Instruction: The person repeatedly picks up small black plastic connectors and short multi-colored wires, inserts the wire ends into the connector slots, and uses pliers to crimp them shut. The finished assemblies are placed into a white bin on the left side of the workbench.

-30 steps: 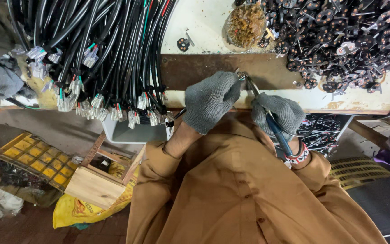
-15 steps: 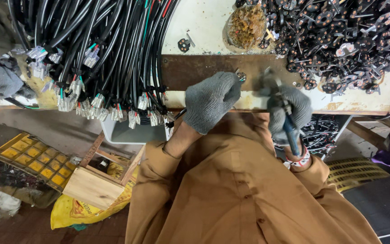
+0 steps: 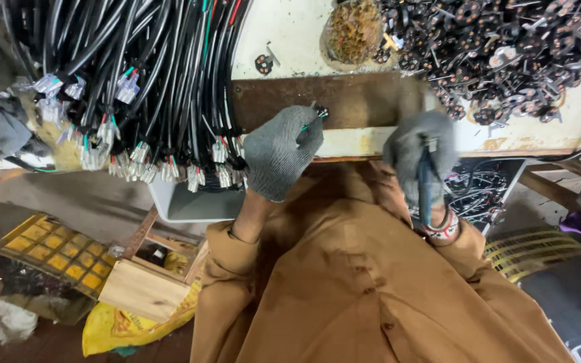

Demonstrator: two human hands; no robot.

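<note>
Pinched in the gloved left hand (image 3: 281,149) is a small wired part (image 3: 319,115) over the plate (image 3: 358,99). Right hand (image 3: 422,153) is fisted round a blue-handled tool (image 3: 425,180), kinda blurry.

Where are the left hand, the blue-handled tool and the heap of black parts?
left hand (image 3: 280,151), head view, back of the grey glove.
blue-handled tool (image 3: 425,181), head view, on its handle.
heap of black parts (image 3: 519,47), head view, middle of the pile.

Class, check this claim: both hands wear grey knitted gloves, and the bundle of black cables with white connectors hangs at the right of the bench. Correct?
Not quite. The head view shows the bundle of black cables at the left of the bench. Both the left hand and the right hand do wear grey knitted gloves.
</note>
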